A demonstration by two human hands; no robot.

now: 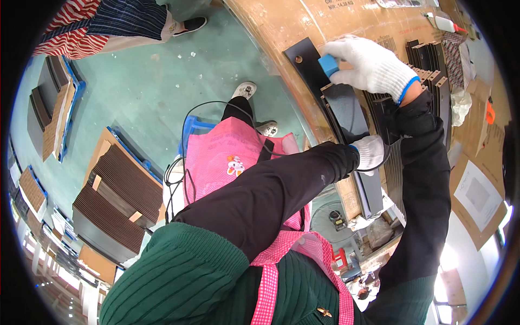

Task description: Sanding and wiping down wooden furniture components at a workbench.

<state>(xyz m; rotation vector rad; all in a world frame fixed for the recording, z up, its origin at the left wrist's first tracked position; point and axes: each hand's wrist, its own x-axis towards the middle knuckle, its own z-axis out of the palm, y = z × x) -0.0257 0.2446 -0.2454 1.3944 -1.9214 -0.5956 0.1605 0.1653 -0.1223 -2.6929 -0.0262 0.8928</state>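
Observation:
My right hand point(374, 67), in a white knit glove with a blue cuff, pinches a small blue block point(328, 65) between thumb and fingers. It is over the far part of a dark flat panel point(303, 59) with a round hole near its end. My left hand point(370, 152), also gloved, reaches across my body and is closed over a long dark grey strip point(346, 111). What its fingers grip is hidden. A black cable loops around that hand, and a black object point(385, 120) stands just beyond it, its kind unclear.
Cardboard point(281, 27) covers the worktop. Stacked dark strips point(433, 81) stand at right, near a white bottle point(441, 23) with a red tip. On the green floor at left are pallets of brown panels point(116, 189). Another person point(119, 27) stands at top left.

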